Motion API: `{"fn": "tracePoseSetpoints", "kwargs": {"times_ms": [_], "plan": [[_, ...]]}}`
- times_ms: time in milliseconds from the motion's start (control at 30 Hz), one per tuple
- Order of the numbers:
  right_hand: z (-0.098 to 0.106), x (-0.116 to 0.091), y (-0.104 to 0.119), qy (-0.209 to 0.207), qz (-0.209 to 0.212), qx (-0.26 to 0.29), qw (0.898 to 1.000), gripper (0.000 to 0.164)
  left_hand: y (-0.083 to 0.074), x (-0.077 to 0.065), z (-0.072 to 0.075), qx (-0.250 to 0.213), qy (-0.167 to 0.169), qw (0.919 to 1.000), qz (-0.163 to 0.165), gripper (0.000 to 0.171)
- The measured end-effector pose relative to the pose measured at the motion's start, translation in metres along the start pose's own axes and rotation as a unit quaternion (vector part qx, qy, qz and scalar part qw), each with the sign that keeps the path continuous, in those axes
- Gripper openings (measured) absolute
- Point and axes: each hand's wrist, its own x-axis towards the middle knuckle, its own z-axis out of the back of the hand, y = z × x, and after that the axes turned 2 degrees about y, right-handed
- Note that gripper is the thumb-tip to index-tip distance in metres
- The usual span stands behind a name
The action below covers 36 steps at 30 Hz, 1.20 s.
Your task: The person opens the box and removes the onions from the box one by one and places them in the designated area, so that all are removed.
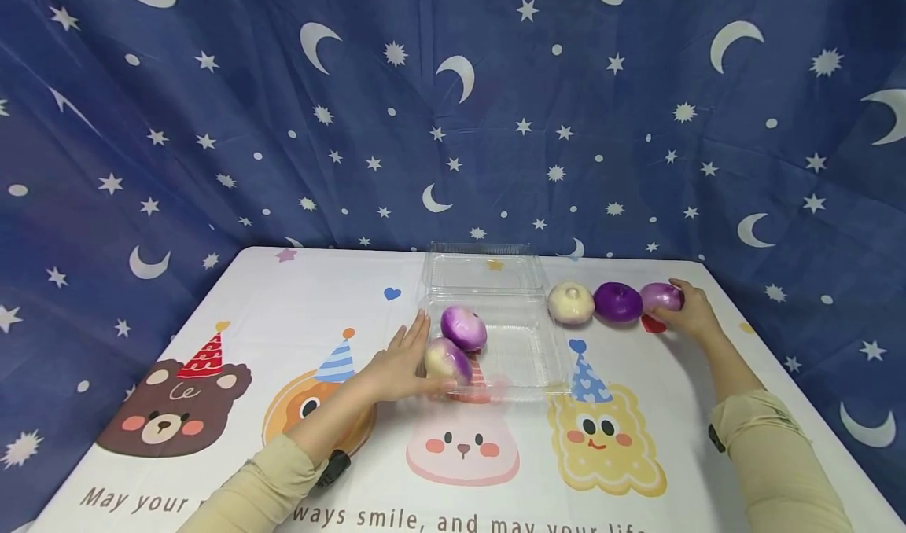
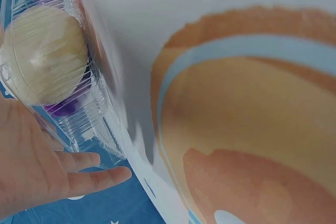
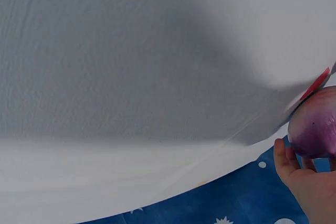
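A clear plastic clamshell box (image 1: 520,356) stands with its lid (image 1: 484,272) folded back. Inside its left part are two purple-and-white onions, one (image 1: 463,328) behind the other (image 1: 447,362). My left hand (image 1: 402,366) rests along the box's left side, fingers straight; in the left wrist view the pale onion (image 2: 46,56) shows through the ribbed wall. To the right of the box, a white onion (image 1: 571,303), a dark purple onion (image 1: 618,303) and a pinkish-purple onion (image 1: 661,297) sit in a row. My right hand (image 1: 692,313) grips the pinkish-purple one (image 3: 317,124) from its right side, thumb in front.
A white printed tablecloth (image 1: 233,289) with cartoon faces and lettering covers the table. Behind the table's back edge hangs a blue curtain (image 1: 396,163) with moons and stars. The right hand works close to the table's right edge.
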Motion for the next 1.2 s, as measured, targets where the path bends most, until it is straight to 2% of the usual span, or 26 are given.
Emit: {"fn": "tracePoseSetpoints", "kwargs": {"times_ms": [400, 600, 800, 1000, 1200], "plan": [[0.003, -0.001, -0.005, 0.023, -0.004, -0.003, 1.000, 0.081, 0.000, 0.000, -0.002, -0.003, 0.005, 1.0000, 0.004, 0.112], [0.003, -0.004, -0.001, 0.005, 0.002, -0.006, 1.000, 0.083, 0.000, 0.000, -0.001, -0.001, 0.004, 1.0000, 0.005, 0.113], [-0.001, -0.007, 0.010, -0.058, 0.026, 0.007, 0.998, 0.077, -0.001, 0.001, 0.002, -0.001, 0.003, 1.0000, 0.004, 0.113], [-0.008, -0.010, 0.023, -0.148, 0.075, 0.030, 0.986, 0.060, 0.000, 0.000, 0.001, 0.000, 0.001, 1.0000, 0.004, 0.113], [-0.014, -0.011, 0.035, -0.167, 0.097, 0.049, 0.980, 0.053, -0.001, -0.001, 0.000, -0.006, -0.004, 1.0000, 0.004, 0.113]]}}
